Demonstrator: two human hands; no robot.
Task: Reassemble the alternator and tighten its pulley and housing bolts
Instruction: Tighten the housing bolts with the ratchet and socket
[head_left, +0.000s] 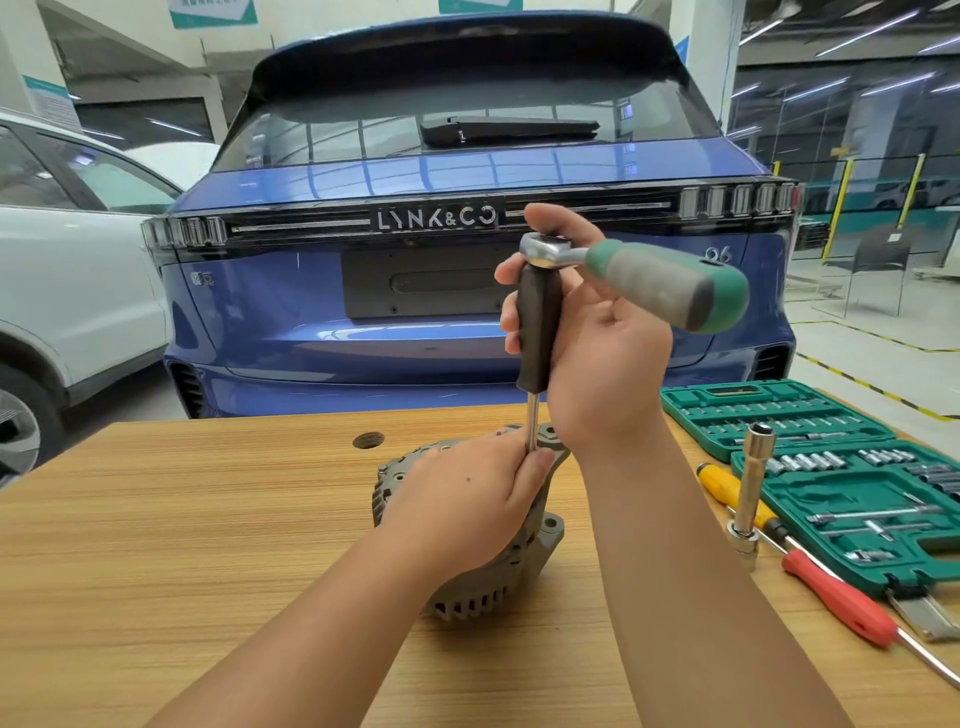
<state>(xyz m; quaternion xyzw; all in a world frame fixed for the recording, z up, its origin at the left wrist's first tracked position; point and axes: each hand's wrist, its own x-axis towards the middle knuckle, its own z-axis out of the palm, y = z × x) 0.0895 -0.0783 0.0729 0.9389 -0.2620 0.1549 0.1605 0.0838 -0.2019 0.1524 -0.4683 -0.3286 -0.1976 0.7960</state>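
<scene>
The right hand (587, 353) is raised above the worktop (208, 519), its wrist rising steeply from the near edge. Its fingers curl around the dark handle of an upright driver (537, 332), closed on it near the top. A ratchet (639, 275) sits with its chrome head on the top of that handle; its green and grey grip points out to the right and slightly towards the camera.

The left hand (467, 499) lies low, palm down over the alternator (467, 551), with thumb and fingertips pinched on the driver's thin steel shank just where it meets the housing. The hand hides the point of contact, so the bolt cannot be seen.

The alternator rests on its side near the middle of the worktop, vent slots facing the near edge.

Towards the right edge lies an open green socket case (857, 478). Just beside it stands a chrome extension bar (750, 488), leaning slightly, with a yellow-handled screwdriver (732, 488) and a red-handled screwdriver (836, 597) lying at a slant. Beyond the far edge stands a blue car (311, 312), rear on.
</scene>
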